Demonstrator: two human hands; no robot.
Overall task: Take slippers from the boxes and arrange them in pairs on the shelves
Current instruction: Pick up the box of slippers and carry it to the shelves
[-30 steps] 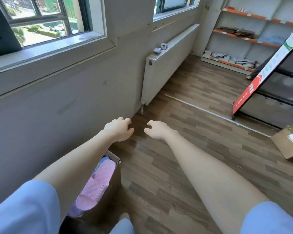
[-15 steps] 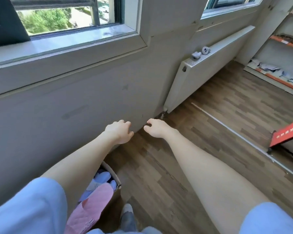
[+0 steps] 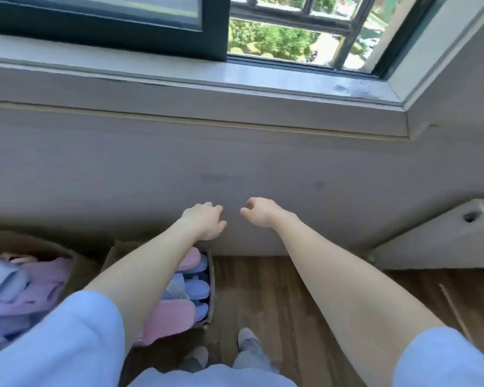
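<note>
Both hands are empty, so the step looks like fetching slippers. The left hand (image 3: pixel 204 220) hangs above the open brown cardboard box (image 3: pixel 212 275), and the right hand (image 3: pixel 259 215) is up and to the right of it. The fingers of both are loosely curled and hold nothing. Soft pink and blue slippers (image 3: pixel 168 317) lie heaped inside that box. Next, I judge, a hand must dip in and find a matching pair.

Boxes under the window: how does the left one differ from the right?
The left box is cut by the frame edge; the right box lies inside the frame, with the left forearm crossing over it. The left box's slippers look mostly lilac and pale blue; the right box's slippers are pink and blue. Both are open brown cardboard on the floor by the wall.
</note>
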